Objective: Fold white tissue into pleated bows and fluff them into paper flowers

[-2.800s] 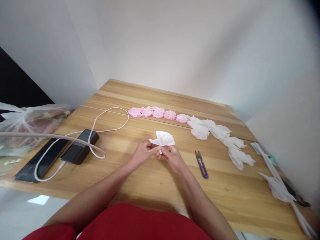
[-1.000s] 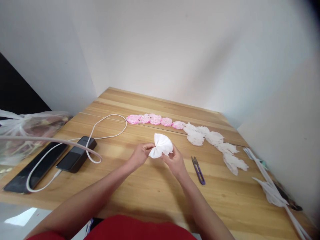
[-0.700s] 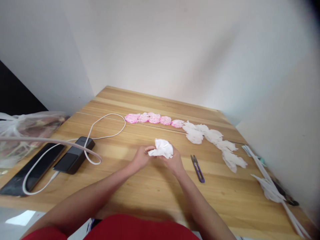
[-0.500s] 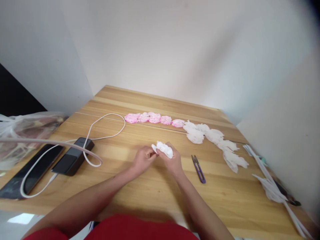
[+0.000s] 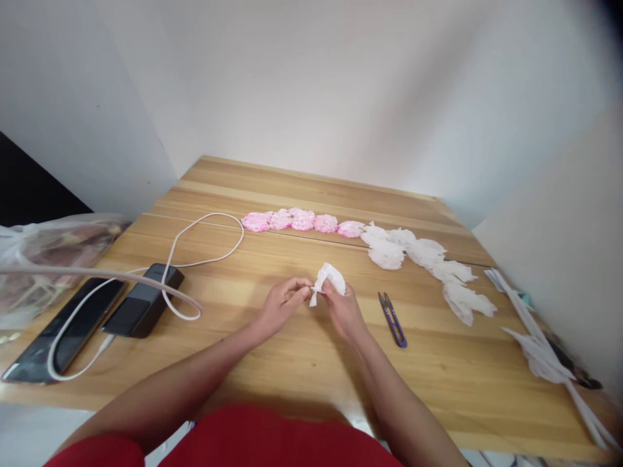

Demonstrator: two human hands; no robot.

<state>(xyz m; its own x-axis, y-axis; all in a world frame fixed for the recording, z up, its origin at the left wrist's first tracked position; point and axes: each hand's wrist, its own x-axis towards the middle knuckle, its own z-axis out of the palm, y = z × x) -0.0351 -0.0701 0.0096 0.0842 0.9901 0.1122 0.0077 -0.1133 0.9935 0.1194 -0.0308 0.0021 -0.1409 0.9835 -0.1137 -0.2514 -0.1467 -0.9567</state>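
Nearest me is the red shirt (image 5: 272, 438), its wearer's forearms reaching over the wooden table (image 5: 448, 370). At their ends I have the white tissue (image 5: 335, 281) up between both hands, above the middle of the table, its loose part gathered into a narrow neck on the left. My right hand (image 5: 346, 311) is clamped on it, thumb pressed over the fold. On my left hand (image 5: 285, 303) thumb and forefinger come close together right at the neck; I can't tell whether they pinch it.

Just right of my right hand the purple snips (image 5: 393, 320) lie with blades pointing away. Off to the left I see a black phone (image 5: 63, 331) and beside it a dark power bank (image 5: 143, 301), with a white cable (image 5: 243, 233) plugged in and looped on the wood. White strips (image 5: 525, 318) run along the right edge.

Farther out, ruffled white pieces (image 5: 428, 251) join a row of pink pieces (image 5: 302, 220); behind stands the pale wall (image 5: 331, 91).
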